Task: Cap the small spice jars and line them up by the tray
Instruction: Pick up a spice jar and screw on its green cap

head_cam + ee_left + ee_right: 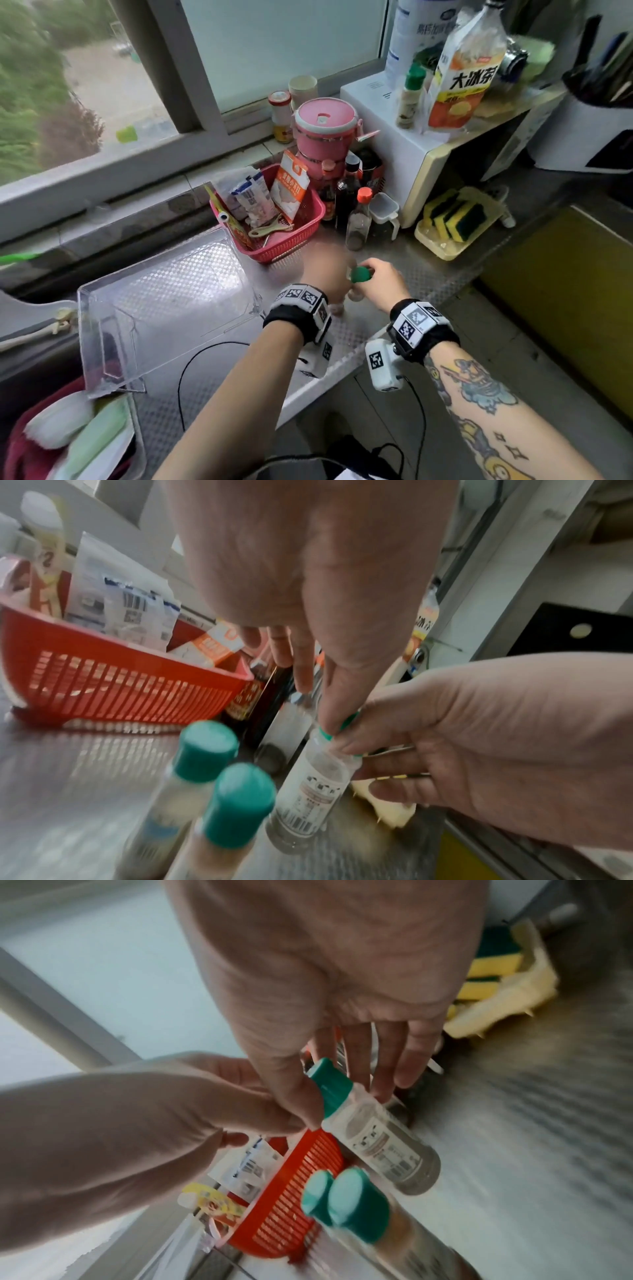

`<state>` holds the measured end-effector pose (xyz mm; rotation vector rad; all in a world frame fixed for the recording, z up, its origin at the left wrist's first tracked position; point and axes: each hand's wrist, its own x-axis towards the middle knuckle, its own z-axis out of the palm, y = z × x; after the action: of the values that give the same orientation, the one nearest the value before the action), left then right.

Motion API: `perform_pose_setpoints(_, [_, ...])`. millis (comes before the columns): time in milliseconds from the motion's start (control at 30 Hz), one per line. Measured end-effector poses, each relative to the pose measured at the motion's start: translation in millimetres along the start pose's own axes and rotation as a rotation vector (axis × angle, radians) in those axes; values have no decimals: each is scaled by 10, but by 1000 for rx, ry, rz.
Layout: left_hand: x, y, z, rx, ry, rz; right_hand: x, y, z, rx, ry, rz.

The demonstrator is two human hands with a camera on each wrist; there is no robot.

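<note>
A small clear spice jar (313, 791) stands on the steel counter (431, 281), just right of the clear plastic tray (102, 346). My right hand (371, 279) pinches the jar's green cap (330, 1089) between thumb and fingers. My left hand (325, 270) is blurred in the head view. Its thumb tip touches the cap's rim, and its other fingers (299, 674) reach loosely past the jar. Two more small jars with green caps (224, 775) stand close together beside it, nearer to me. My left wrist hides them in the head view.
A red basket (298, 233) of packets sits behind the jars, with dark sauce bottles (358, 219) to its right. Further right are a white microwave (407, 161) and a tray of sponges (455, 222). The counter's front edge (329, 371) runs just below my wrists.
</note>
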<state>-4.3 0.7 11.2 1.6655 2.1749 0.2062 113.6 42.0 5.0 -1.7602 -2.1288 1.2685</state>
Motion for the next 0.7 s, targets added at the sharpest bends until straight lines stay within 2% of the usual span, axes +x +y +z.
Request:
perform_pose_setpoints(200, [-167,-257,-795,-279,188,15,-141,-883,-222,-6,91,-190])
perform_pose_setpoints(400, [-443,-842,-1380,-469,312,-59,-271,-1732,29,-56,64,-343])
perform_pose_setpoints(600, [-670,-1521,-1481,-501,384,-204,-218,-2212,618,-72,-51,-437])
perform_pose_setpoints(700, [-715,-1769,-1435,-513,377,-261,-133,-2310,875,-88,-117,-452])
